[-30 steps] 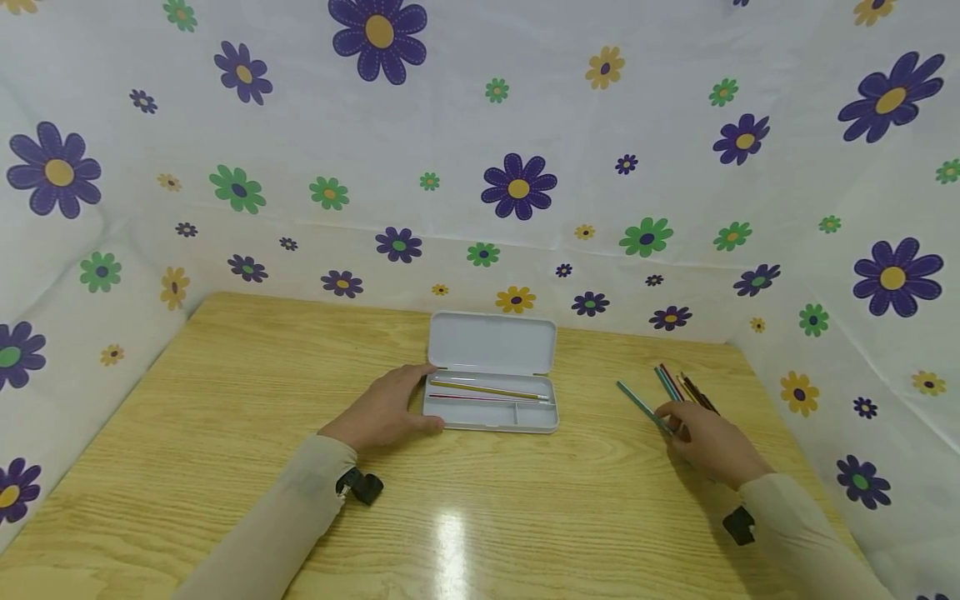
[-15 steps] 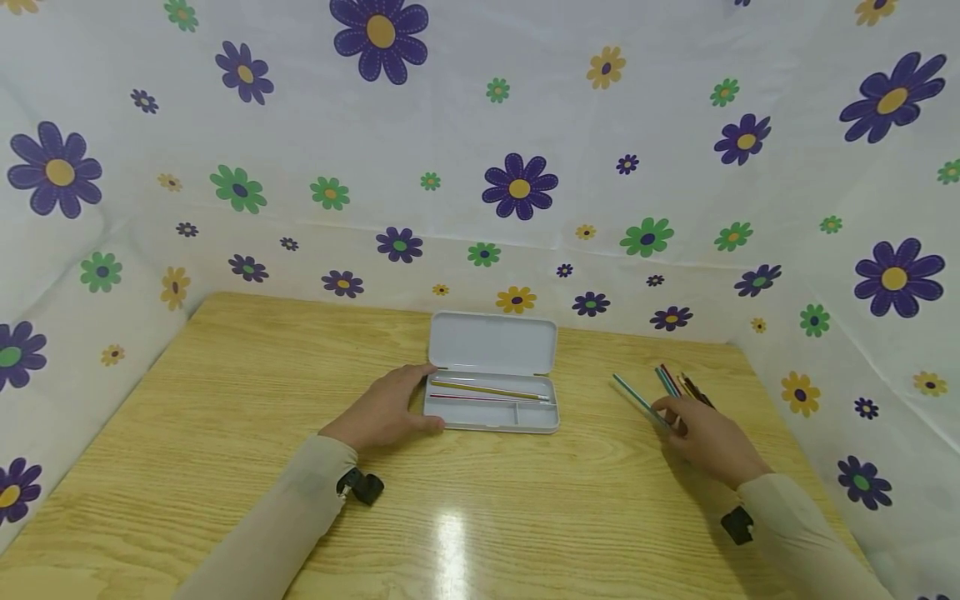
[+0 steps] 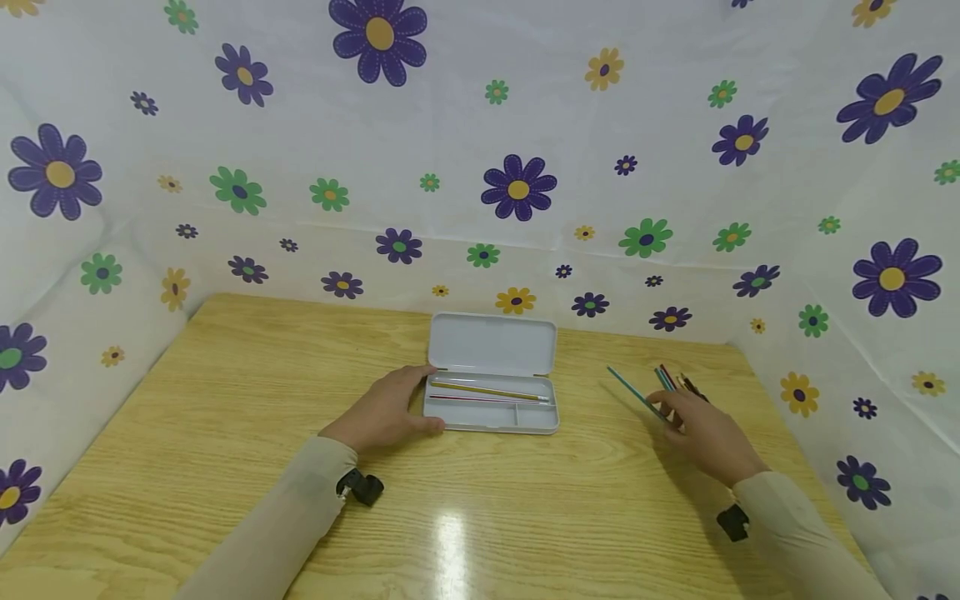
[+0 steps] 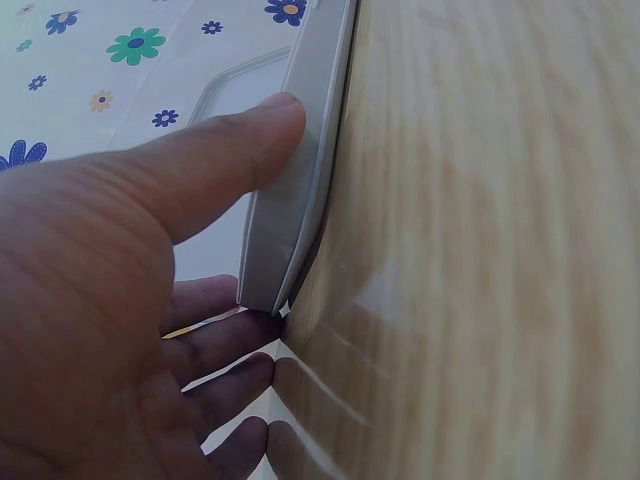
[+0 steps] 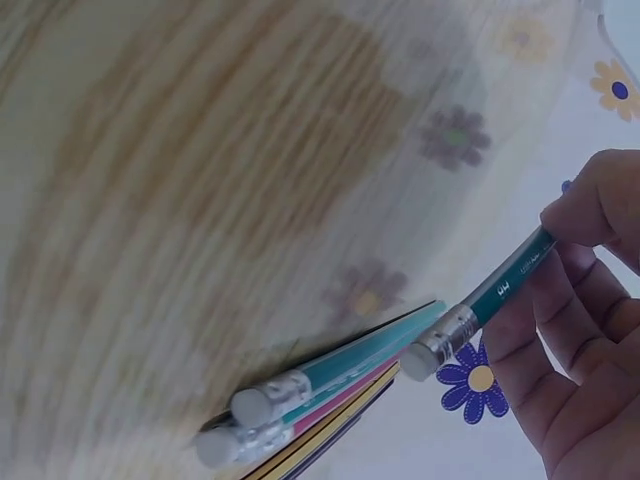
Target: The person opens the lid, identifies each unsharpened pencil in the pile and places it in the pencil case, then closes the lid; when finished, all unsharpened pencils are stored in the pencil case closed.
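We judged ourselves mid-pickup: our right hand [image 3: 705, 433] pinched a teal eraser-tipped pencil [image 3: 633, 390], next needing carrying to the open white plastic pencil case [image 3: 491, 404] our left hand [image 3: 386, 410] gripped.

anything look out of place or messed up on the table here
Nothing stands out. The pencil case lies open and flat with pencils in its tray, steadied by the left hand. The right hand pinches a teal pencil beside the loose pencils.
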`<state>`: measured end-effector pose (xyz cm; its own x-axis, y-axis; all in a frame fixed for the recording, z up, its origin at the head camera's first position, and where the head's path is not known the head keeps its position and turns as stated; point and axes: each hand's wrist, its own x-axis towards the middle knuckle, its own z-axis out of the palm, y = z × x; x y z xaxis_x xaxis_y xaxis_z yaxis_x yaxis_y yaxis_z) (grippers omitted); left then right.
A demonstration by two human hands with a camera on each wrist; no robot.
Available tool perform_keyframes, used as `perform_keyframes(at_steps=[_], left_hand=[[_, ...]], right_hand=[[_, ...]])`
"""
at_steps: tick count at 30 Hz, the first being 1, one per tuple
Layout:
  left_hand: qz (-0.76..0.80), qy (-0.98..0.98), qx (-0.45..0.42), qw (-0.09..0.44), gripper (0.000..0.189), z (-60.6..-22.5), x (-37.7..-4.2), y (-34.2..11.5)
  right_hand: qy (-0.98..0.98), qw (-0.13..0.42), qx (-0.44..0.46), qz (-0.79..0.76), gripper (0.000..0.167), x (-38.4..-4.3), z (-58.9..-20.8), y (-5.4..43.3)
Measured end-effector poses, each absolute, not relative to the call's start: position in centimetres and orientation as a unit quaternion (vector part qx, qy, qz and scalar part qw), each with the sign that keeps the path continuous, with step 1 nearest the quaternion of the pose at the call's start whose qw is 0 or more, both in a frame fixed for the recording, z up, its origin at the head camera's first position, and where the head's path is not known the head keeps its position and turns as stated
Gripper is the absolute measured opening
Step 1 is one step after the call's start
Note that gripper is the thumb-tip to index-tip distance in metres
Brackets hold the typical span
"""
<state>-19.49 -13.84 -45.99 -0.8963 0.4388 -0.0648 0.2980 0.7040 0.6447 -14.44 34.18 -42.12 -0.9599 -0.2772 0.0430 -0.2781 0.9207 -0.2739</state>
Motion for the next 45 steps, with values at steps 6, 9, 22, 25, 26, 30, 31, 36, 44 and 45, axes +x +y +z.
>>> perform_keyframes(at_steps=[6, 9, 22, 25, 26, 30, 31, 36, 44, 45], left_hand=[[0.327, 0.917, 0.2, 0.108, 0.095, -46.0, -19.4, -13.9], [0.327, 0.917, 0.2, 0.108, 0.095, -46.0, -19.5, -13.9], [0.327, 0.917, 0.201, 0.105, 0.095, -46.2, -19.6, -14.0], [0.327, 0.917, 0.202, 0.106, 0.096, -46.3, -19.6, -14.0], [0.327, 0.917, 0.202, 0.106, 0.096, -46.3, -19.6, -14.0], [0.328, 0.917, 0.201, 0.108, 0.096, -46.2, -19.6, -14.0], [0.329, 0.916, 0.2, 0.108, 0.096, -46.2, -19.6, -14.0], [0.332, 0.915, 0.2, 0.109, 0.096, -46.1, -19.5, -14.0], [0.324, 0.918, 0.199, 0.11, 0.096, -45.9, -19.6, -14.0], [0.322, 0.919, 0.199, 0.111, 0.096, -45.9, -19.6, -13.9]], right_hand=[[-0.979, 0.016, 0.151, 0.137, 0.038, -14.6, -41.7, 33.4], [-0.978, 0.023, 0.157, 0.136, 0.038, -14.7, -41.5, 32.8], [-0.966, 0.086, 0.214, 0.115, 0.04, -15.2, -41.7, 30.4], [-0.964, 0.09, 0.222, 0.117, 0.039, -15.5, -41.7, 29.7], [-0.963, 0.09, 0.224, 0.118, 0.039, -15.6, -41.6, 29.4], [-0.963, 0.089, 0.229, 0.114, 0.037, -15.9, -41.3, 28.3], [-0.962, 0.09, 0.232, 0.114, 0.037, -16.0, -41.2, 28.1], [-0.952, 0.105, 0.261, 0.122, 0.036, -16.6, -41.0, 26.6], [-0.946, 0.108, 0.281, 0.118, 0.035, -17.4, -41.0, 24.2], [-0.946, 0.107, 0.283, 0.118, 0.035, -17.5, -41.0, 23.9]])
